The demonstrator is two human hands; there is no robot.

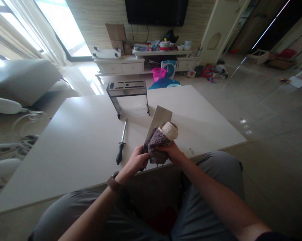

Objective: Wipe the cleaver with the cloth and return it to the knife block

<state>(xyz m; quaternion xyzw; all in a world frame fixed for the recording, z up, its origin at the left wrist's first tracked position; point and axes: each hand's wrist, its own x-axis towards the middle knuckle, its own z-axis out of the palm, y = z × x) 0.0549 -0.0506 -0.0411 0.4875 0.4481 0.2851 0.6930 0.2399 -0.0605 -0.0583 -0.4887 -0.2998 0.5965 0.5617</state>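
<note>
My left hand (pixel 138 159) is closed round the dark handle of a cleaver (pixel 161 115), whose broad blade points away from me over the table. In my right hand (pixel 172 151) is a bunched cloth (pixel 158 145), purple-grey with a pale beige part. The cloth lies against the blade and covers some of it. Left of my hands a sharpening steel (pixel 122 140) with a black handle rests on the table. Farther back stands a metal knife block (pixel 128 97) with slots in its top and no knives visible in it.
The white table (pixel 85 140) has its front edge just before my knees. Beyond it are a pink basket (pixel 159 73), a blue item on the floor and a white TV cabinet (pixel 123 67) loaded with things. A white metal chair (pixel 20 147) stands at the left.
</note>
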